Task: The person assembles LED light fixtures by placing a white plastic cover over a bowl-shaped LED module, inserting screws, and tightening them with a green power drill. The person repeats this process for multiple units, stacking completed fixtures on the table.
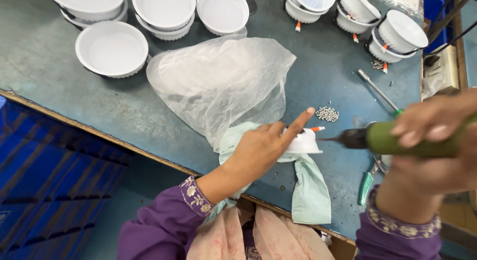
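Note:
My left hand (266, 143) grips a small white round lamp housing (305, 143) on its side over a pale green cloth (310, 190), index finger stretched out above it. My right hand (437, 141) is wrapped around a green powered screwdriver (397, 140), held level, its dark bit pointing left at the housing's edge. An orange-tipped wire (317, 129) sticks out behind the housing. A small heap of silver screws (327, 113) lies just beyond it on the blue-grey table (59, 91).
A crumpled clear plastic bag (218, 83) lies left of the housing. White round housings (112, 48) stand stacked at the far left; more with orange wires (400, 34) at the far right. A green-handled hand screwdriver (380, 93) and pliers (367, 183) lie nearby.

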Available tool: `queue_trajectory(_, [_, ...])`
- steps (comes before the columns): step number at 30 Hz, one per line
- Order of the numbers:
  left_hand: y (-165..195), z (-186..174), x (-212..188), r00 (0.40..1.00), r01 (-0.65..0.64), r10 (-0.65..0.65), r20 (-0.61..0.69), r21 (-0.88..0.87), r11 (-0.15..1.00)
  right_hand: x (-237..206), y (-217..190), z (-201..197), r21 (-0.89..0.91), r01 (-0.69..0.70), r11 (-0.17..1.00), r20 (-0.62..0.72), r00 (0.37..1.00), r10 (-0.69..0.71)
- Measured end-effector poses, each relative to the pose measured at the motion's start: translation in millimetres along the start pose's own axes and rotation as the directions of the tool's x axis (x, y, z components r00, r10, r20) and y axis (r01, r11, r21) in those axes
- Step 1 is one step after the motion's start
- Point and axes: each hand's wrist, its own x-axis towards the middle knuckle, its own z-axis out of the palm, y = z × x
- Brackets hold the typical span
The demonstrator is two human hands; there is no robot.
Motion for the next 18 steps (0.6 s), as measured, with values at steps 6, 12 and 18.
queue_trajectory(6, [-30, 2, -17, 0.953, 0.205, -0.272, -0.133, -0.379, 0.903, -41, -20, -15, -0.611, 0.158, 0.776, -0.272, 0.878, -0.393])
queue_trajectory(12, [0, 44, -38, 0.620, 0.170, -0.785, 0.019, -0.979, 0.110, -132, 48, 24, -0.808, 0.019, 0.589, -0.041, 0.995, -0.088])
queue_trajectory(18, [22, 49, -37, 0.672, 0.218, -0.725, 0.153, -0.976, -0.004, -145, 90, 7, -0.590, -0.426, 0.686, -0.268, 0.905, 0.331])
